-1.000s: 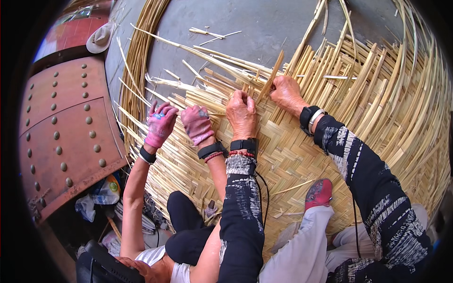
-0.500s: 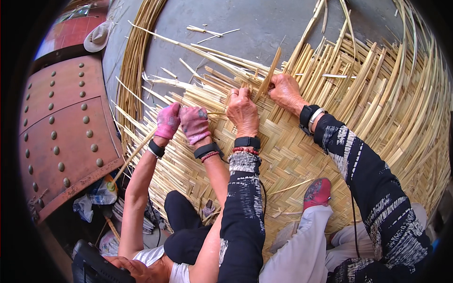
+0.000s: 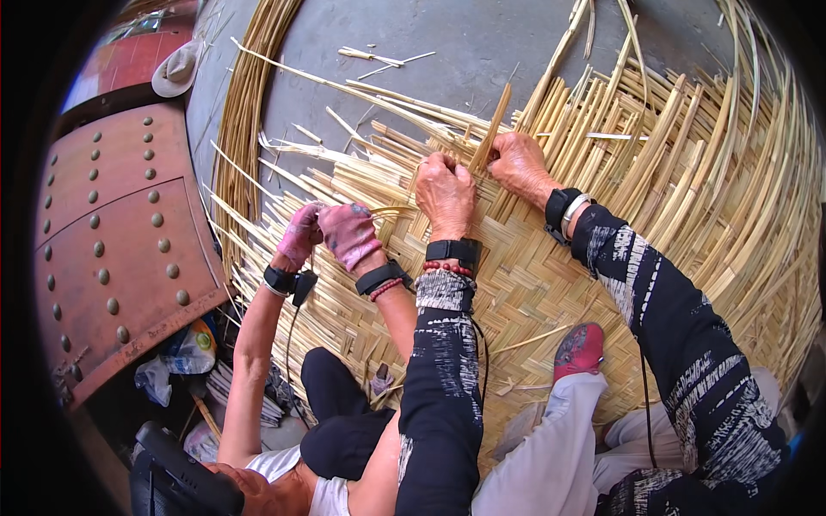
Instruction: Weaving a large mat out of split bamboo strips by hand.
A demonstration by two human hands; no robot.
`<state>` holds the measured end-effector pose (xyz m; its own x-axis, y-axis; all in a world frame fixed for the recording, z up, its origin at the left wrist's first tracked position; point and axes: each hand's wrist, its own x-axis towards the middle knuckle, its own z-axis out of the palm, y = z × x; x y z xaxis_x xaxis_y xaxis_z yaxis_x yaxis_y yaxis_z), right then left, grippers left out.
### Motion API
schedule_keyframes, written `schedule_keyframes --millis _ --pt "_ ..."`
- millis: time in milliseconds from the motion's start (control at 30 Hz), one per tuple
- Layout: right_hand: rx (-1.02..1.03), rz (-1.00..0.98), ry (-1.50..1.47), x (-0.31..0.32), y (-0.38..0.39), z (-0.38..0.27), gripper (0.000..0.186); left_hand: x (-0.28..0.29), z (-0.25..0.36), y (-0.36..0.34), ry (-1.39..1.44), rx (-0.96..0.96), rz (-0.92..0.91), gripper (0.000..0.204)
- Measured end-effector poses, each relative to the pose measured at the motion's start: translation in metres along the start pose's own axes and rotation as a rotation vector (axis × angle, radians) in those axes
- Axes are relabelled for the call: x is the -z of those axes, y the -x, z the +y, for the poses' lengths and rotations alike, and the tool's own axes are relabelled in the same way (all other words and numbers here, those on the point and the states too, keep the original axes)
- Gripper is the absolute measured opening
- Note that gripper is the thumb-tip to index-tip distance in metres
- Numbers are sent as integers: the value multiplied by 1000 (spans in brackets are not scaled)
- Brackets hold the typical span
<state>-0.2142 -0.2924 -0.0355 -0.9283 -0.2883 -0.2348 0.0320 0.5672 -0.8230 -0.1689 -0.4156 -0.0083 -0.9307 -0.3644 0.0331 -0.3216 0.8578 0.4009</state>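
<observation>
A pale herringbone mat (image 3: 533, 275) of woven reed strips lies under both my hands, at its ragged far edge. My left hand (image 3: 446, 196) is closed at that edge, fingers curled around reed strips; their tips hide most of the grip. Just to its right, my right hand (image 3: 519, 165) pinches strips at the weave, its fingertips partly hidden. A wider brown reed strip (image 3: 496, 120) stands up slanting between my hands. At my left, a co-worker's pink-gloved hands (image 3: 348, 234) are closed close together, and a bent yellowish strip (image 3: 391, 211) runs from them toward my left hand.
Long loose reed ends (image 3: 688, 163) fan out at the right and far side. A bundle of long strips (image 3: 249, 103) curves along the grey floor (image 3: 344, 26). A studded red-brown panel (image 3: 120, 241) stands at left, near a hat (image 3: 178, 69). My red shoe (image 3: 578, 351) rests on the mat.
My left hand has turned slightly and lifted a little, staying at the same edge. The co-worker's gloved hands have shifted down and closer together; the long strip below them no longer shows.
</observation>
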Motion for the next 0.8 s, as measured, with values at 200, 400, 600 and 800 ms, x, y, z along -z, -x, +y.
schedule_keyframes --millis 200,400,600,800 --pt "7 2 19 2 1 -1 13 12 3 -10 -82 -26 -137 13" --pt "-21 -7 -1 3 0 -4 15 15 12 -12 -216 -100 -148 12" --pt "-64 -10 25 2 -4 -2 15 22 5 -12 -80 -103 -184 12" --pt "-75 -30 -7 3 -3 -2 15 29 -1 -13 -76 -123 -285 18"
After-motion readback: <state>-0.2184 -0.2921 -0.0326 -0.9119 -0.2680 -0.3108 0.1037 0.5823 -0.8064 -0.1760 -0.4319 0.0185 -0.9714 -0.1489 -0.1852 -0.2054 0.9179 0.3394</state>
